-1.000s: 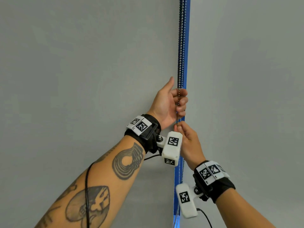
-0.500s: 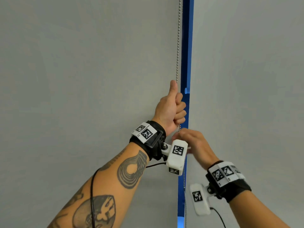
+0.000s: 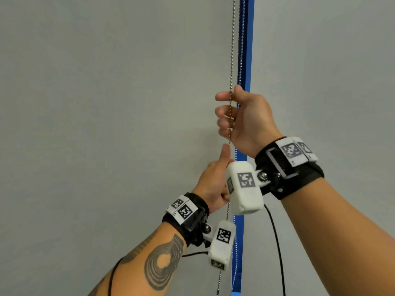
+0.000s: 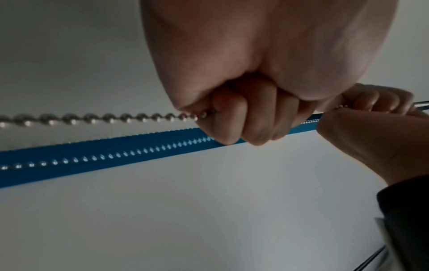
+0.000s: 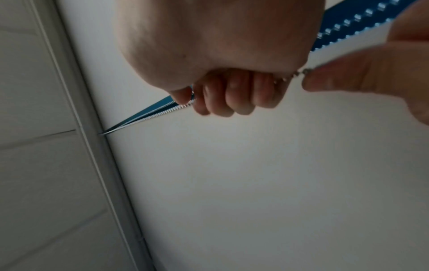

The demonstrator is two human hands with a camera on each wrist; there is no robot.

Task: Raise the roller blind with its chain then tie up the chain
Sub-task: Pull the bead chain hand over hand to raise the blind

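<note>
Head view: your right hand (image 3: 245, 118) is uppermost, fingers curled round the near strand of the bead chain (image 3: 232, 60), which runs straight up in front of the grey roller blind (image 3: 106, 103). Your left hand (image 3: 213, 184) sits just below it, thumb pointing up along the same strand; the right wrist camera (image 3: 244, 186) hides its fingers. A second strand hangs against the blue strip (image 3: 248, 39) between the two blinds.

Left wrist view: your left hand (image 4: 243, 73) is fisted round the chain (image 4: 92, 119), which enters at the little finger.

Right wrist view: your right hand (image 5: 220, 64) grips the chain (image 5: 285, 78) with fingers (image 5: 236, 91) curled; the left thumb (image 5: 336, 80) touches it just beside.
</note>
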